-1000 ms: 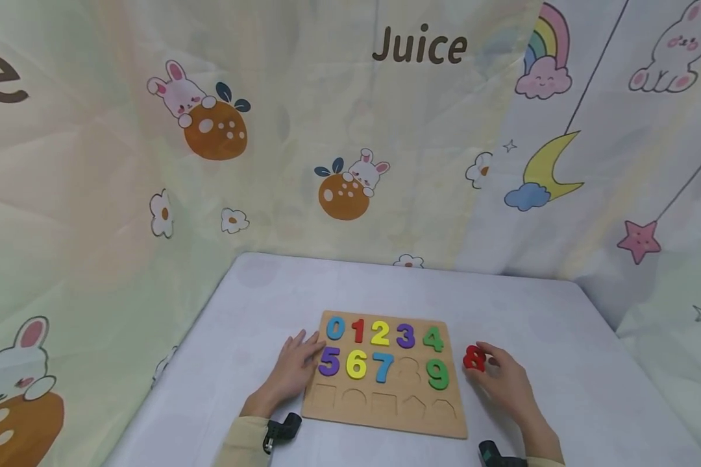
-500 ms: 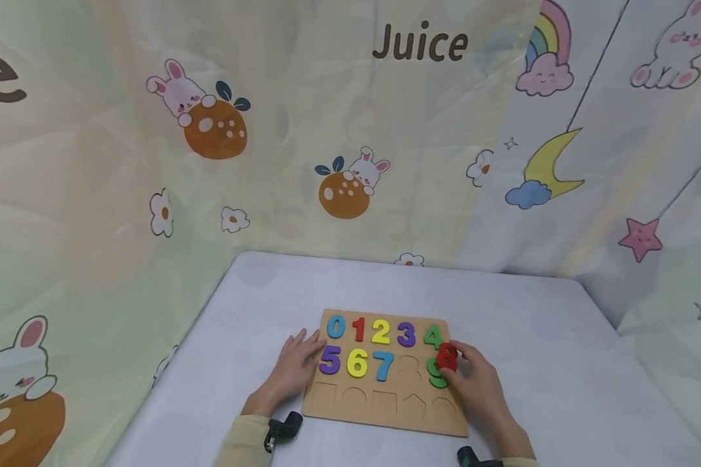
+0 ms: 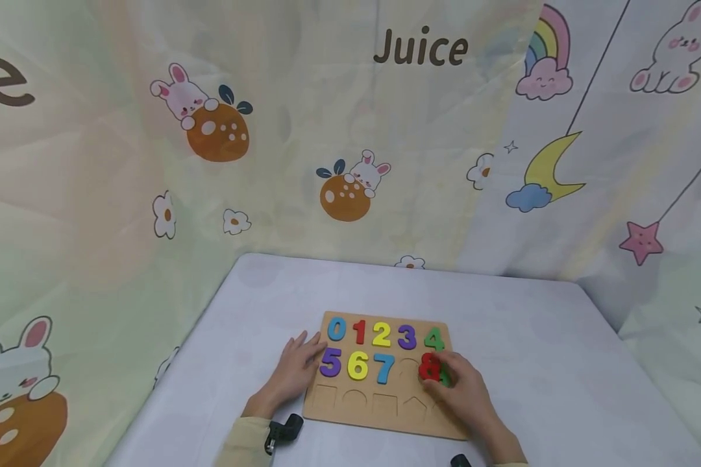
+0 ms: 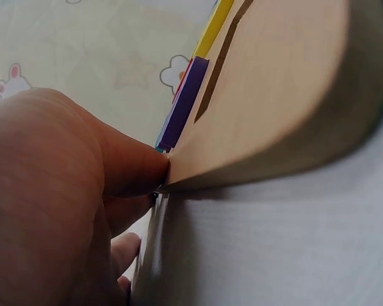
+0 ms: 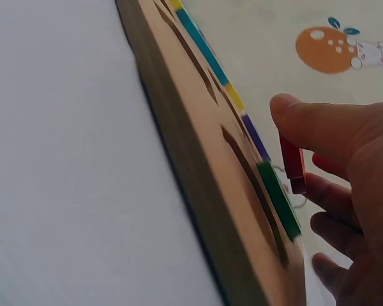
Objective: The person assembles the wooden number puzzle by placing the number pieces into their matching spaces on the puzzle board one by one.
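In the head view a wooden number puzzle board (image 3: 374, 415) lies on the table. My right hand (image 3: 463, 392) pinches a red number 8 piece (image 3: 428, 367) above the board, partly covering the green 9 (image 3: 444, 375). The right wrist view shows the red piece (image 5: 292, 159) raised off the board between thumb and fingers, near a green piece (image 5: 279, 199). To the left of the 9 is a bare 8-shaped recess (image 3: 407, 370). My left hand (image 3: 292, 370) touches the board's left edge with extended fingers, beside the purple 5 (image 3: 330, 362); its thumb (image 4: 137, 162) meets the edge.
Coloured numbers sit in the upper two rows, among them a blue 7 (image 3: 384, 368) and a purple 3 (image 3: 407, 336). Outlined shape recesses (image 3: 354, 398) run along the bottom row. A white cloth covers the table (image 3: 561, 363); a printed curtain (image 3: 269, 130) hangs behind.
My right hand has carried the red 8 leftward from beside the board, across its right edge, to over the left side of the green 9. The left hand has stayed at the board's edge.
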{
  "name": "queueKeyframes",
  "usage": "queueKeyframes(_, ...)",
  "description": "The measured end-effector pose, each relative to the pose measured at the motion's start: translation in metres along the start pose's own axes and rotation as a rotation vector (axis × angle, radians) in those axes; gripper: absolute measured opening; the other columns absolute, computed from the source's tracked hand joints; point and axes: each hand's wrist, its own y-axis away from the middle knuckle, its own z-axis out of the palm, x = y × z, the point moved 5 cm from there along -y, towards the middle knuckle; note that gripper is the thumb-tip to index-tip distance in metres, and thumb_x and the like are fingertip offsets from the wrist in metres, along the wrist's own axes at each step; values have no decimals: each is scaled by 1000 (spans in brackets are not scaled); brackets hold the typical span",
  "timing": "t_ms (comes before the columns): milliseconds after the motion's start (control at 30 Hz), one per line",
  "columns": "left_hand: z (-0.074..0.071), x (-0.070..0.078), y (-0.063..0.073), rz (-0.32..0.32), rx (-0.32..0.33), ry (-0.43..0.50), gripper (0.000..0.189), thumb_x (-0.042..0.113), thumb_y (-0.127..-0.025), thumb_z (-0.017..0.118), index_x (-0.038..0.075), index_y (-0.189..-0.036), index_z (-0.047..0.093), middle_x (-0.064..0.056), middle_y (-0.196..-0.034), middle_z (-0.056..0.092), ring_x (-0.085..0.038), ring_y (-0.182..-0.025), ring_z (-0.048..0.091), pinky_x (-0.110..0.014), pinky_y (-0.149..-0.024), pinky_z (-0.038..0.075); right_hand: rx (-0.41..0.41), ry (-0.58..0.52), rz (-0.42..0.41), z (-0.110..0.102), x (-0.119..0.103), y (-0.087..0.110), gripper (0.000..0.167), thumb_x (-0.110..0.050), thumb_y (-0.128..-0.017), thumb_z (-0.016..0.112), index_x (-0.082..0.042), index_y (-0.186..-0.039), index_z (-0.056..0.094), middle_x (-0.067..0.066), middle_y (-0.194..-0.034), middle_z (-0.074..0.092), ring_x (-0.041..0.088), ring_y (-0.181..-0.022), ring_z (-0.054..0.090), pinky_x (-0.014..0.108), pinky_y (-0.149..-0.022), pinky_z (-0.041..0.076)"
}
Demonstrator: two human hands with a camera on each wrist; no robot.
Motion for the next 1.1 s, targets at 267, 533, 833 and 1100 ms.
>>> queueKeyframes(267, 2, -1, 1, -4, 3, -1, 38, 14, -98, 55, 11, -135, 59, -10, -151, 42, -36, -147, 20, -55, -121, 7, -62, -49, 9, 18, -11, 5, 56, -40, -72, 85, -20, -121, 67, 0, -126, 61, 28, -121, 56, 52, -101, 48)
queueKeyframes(533, -1, 3, 1, 27, 16, -10, 37, 11, -97, 56, 8, -134, 60, -13, -150, 44, -39, -146, 22, -57, -120, 10, -37, -44, -13, 21, -11, 3, 52, -27, -71, 88, -21, -118, 68, -1, -129, 60, 26, -123, 54, 49, -102, 48)
queueKeyframes(833, -1, 1, 0, 6, 6, -6, 38, 11, -96, 56, 9, -134, 60, -11, -151, 44, -37, -146, 21, -55, -121, 8, -30, -21, -42, 24, -12, 0, 31, -22, -69, 89, -26, -89, 67, -2, -123, 65, 25, -120, 55, 52, -105, 44)
queueKeyframes(1100, -1, 1, 0, 4, 10, -8, 38, 12, -97, 56, 10, -134, 60, -12, -151, 43, -38, -146, 21, -55, -121, 8, -49, 9, -49, 27, -13, -1, 30, -26, -70, 88, -27, -94, 70, -6, -123, 65, 20, -121, 52, 50, -111, 37)
